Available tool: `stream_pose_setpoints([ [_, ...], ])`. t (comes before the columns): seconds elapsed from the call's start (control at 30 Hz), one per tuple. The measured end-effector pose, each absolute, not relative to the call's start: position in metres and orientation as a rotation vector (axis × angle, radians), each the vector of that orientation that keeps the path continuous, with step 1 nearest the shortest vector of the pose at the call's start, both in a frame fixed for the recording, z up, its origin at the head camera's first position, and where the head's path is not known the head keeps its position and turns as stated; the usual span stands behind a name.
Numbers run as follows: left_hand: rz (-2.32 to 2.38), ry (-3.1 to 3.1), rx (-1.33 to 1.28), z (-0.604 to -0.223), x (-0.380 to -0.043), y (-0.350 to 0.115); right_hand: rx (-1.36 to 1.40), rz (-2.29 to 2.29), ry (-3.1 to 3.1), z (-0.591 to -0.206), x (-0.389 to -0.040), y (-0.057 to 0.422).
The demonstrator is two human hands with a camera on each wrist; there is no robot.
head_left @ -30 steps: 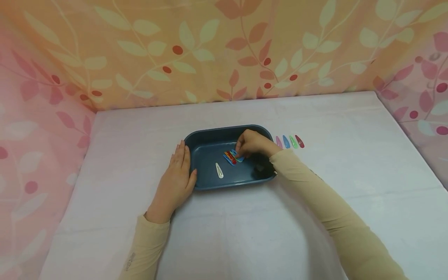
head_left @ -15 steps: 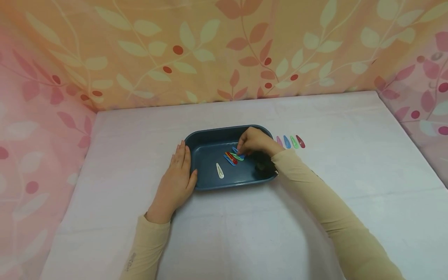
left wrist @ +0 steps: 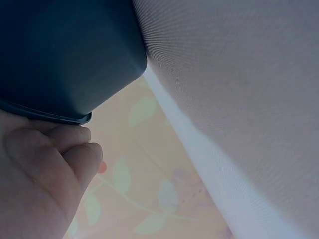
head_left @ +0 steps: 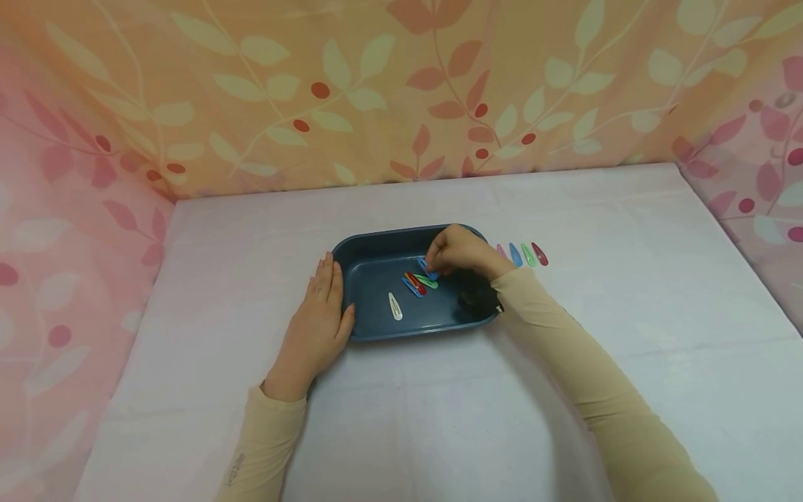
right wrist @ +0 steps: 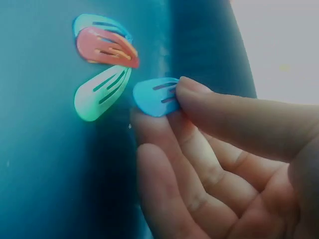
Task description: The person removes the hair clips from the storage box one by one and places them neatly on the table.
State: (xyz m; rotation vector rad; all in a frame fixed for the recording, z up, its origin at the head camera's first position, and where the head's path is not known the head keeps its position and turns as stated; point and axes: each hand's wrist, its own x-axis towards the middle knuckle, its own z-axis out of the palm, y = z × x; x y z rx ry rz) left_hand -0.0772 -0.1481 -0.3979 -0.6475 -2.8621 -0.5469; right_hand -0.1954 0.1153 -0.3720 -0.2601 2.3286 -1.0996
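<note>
In the head view, my left hand [head_left: 318,317] lies with straight fingers along the left rim of a dark blue tray [head_left: 366,289]. The left wrist view shows its fingers at the tray's outer edge. Inside the tray, my right hand [head_left: 460,249] pinches a blue snap hair clip [right wrist: 152,97] between thumb and fingers. Beside it lie a green hair clip [right wrist: 99,95] and a red hair clip [right wrist: 103,46], the red one overlapping another blue clip [right wrist: 92,21] and a bit of orange. A white hair clip [head_left: 394,307] lies apart, nearer the tray's front.
Just right of the tray, a pink clip [head_left: 501,251], a blue clip [head_left: 516,255], a green clip [head_left: 529,255] and a red clip [head_left: 539,254] stand in a row on the white tablecloth [head_left: 401,418]. Patterned curtains [head_left: 376,90] enclose the table's back and sides.
My right hand has drawn the blue hair clip slightly back and away from the small pile, leaving the green clip more exposed. The left hand stays at the rim.
</note>
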Motion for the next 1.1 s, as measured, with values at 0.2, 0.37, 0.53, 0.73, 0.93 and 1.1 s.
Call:
stream_pose_setpoints([
  [0.2,-0.55,-2.852,-0.65,-0.399,-0.077,-0.148,-0.281,-1.201,2.289,-0.371,-0.194,0.118],
  [0.37,-0.558,-2.861,-0.646,-0.398,-0.076,-0.148,-0.308,-1.276,2.258,-0.368,-0.192,0.12],
  [0.53,-0.555,-2.862,-0.645,-0.397,-0.076,-0.148,-0.334,-1.349,2.235,-0.363,-0.188,0.125],
  [0.73,-0.553,-2.861,-0.645,-0.396,-0.076,-0.149,-0.333,-1.414,2.219,-0.356,-0.182,0.13],
  [0.93,-0.563,-2.866,-0.638,-0.398,-0.077,-0.148,-0.338,-1.49,2.197,-0.351,-0.174,0.137],
  [1.1,-0.549,-2.859,-0.641,-0.398,-0.077,-0.148,-0.346,-1.531,2.195,-0.352,-0.17,0.145],
])
